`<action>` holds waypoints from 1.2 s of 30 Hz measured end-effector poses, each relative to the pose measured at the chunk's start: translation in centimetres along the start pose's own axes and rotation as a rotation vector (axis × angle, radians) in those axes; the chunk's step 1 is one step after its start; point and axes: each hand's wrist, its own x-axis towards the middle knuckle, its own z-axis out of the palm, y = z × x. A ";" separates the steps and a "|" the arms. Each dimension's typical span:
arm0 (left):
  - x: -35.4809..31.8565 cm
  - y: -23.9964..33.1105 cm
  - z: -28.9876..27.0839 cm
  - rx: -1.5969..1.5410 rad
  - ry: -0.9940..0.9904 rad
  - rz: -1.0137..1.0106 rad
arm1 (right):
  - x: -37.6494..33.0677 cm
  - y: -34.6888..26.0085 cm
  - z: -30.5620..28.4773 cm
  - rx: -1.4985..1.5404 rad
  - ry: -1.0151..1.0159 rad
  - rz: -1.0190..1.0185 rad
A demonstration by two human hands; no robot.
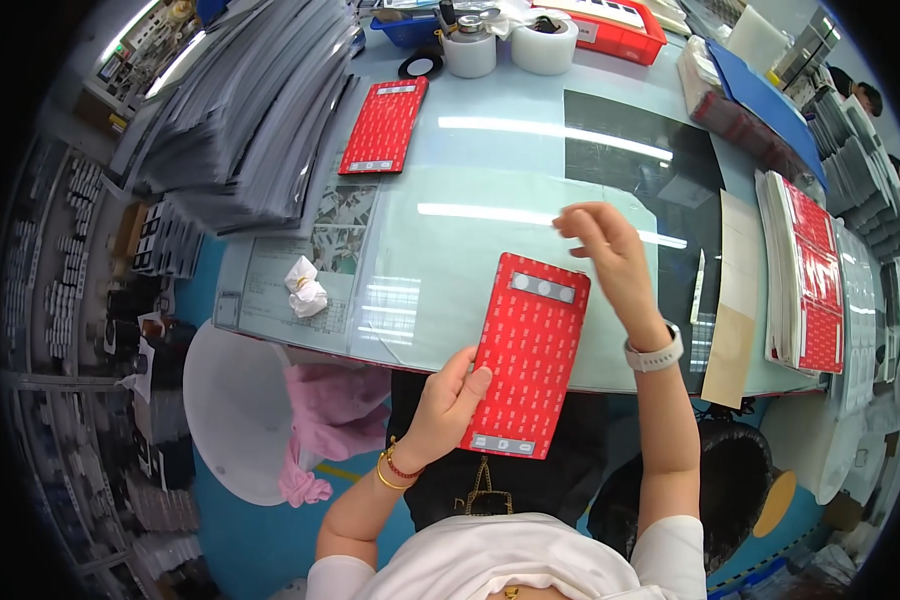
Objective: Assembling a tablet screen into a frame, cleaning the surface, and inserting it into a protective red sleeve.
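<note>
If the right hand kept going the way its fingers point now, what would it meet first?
The right hand points up and left across the glass-topped table. That way looks free at first; the white tape rolls lie far along it, though depth is unclear.

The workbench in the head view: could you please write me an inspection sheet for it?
Surface: pale glossy table with a dark mat on the right.
Job's things: red patterned sheet held at the near edge; second red sheet lies farther back.
Clutter: crumpled white wad, two white rolls, red tray, tall grey stack, pile of red sheets, tan card.
Grippers: left hand grips the sheet's lower left edge; right hand lifted above its top right corner, fingers pinched.
Cables: nothing seen.
Surroundings: shelving on the left, pink cloth under the table.
</note>
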 end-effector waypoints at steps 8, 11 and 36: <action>-0.7 1.1 0.6 0.305 0.103 0.079 | -5.0 -3.7 3.6 -0.581 0.201 -0.476; -1.1 1.6 0.8 0.401 0.078 0.101 | -5.2 -4.0 3.8 -0.592 0.059 -0.415; 1.5 -0.8 -0.5 -0.307 0.435 0.226 | -10.1 0.1 3.1 0.616 -0.483 0.386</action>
